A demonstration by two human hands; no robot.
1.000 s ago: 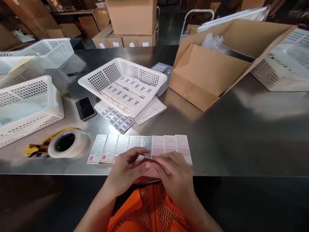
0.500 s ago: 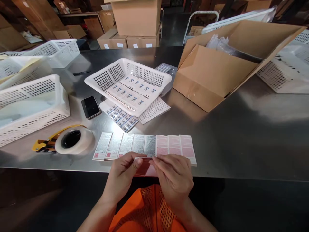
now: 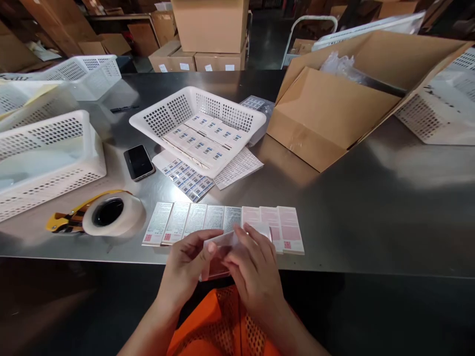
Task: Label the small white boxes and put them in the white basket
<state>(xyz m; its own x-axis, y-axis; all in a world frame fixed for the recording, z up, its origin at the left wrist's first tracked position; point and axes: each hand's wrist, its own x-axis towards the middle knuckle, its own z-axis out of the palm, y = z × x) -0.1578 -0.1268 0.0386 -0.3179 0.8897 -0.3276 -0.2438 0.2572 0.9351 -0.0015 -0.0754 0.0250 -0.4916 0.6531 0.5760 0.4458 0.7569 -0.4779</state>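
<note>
Just past the table's front edge, my left hand (image 3: pixel 185 264) grips a small thin pink-and-white box (image 3: pixel 214 269) between thumb and fingers. The box is tilted, and its right part is hidden behind my other hand. My right hand (image 3: pixel 252 269) has its fingers bent against the box's right side, pinching there. A pale, shiny flat piece shows behind those fingers; I cannot make out whether it belongs to the box. Directly beyond my hands lies a row of flat small boxes (image 3: pixel 195 220), the left ones grey-white with print, the right ones pink (image 3: pixel 290 227).
A white perforated basket (image 3: pixel 156 121) with labelled small boxes rests on sticker sheets (image 3: pixel 185 175). A tape dispenser (image 3: pixel 111 215) and a phone (image 3: pixel 138 162) lie left, near another white basket (image 3: pixel 55 173). An open cardboard box (image 3: pixel 315 118) stands to the right.
The box has turned in my left hand, showing more of its face. My right hand has shifted left, its fingers lifted higher and more spread across the box's side.
</note>
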